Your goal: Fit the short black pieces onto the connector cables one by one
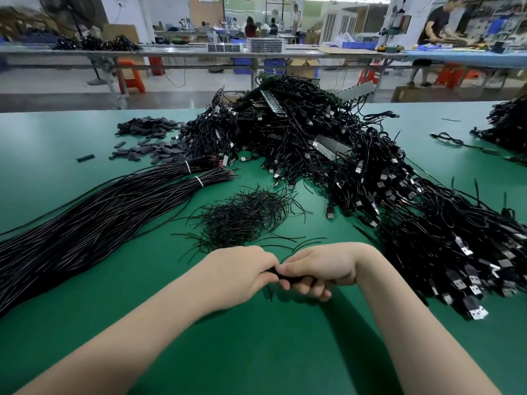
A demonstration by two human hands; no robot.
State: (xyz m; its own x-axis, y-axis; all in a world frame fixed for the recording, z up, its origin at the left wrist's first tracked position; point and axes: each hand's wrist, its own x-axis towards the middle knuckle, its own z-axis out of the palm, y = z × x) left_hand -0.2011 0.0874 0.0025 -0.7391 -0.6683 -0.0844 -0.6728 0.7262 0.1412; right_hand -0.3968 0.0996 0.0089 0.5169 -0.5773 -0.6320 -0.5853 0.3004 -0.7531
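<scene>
My left hand [238, 273] and my right hand [319, 269] meet low in the middle of the green table, both closed around a short black piece on a thin black cable [295, 278]; most of it is hidden by my fingers. A loose heap of short black pieces [148, 143] lies at the far left. A big pile of connector cables with USB plugs [356, 178] fills the centre and right. Thin cut black wires [242, 215] lie in a small tangle just beyond my hands.
Two tied bundles of long black cables [99, 212] run from the left edge toward the centre. Another cable heap [507, 126] sits at the far right. Bare green mat [256, 352] shows between my forearms. People work at benches behind.
</scene>
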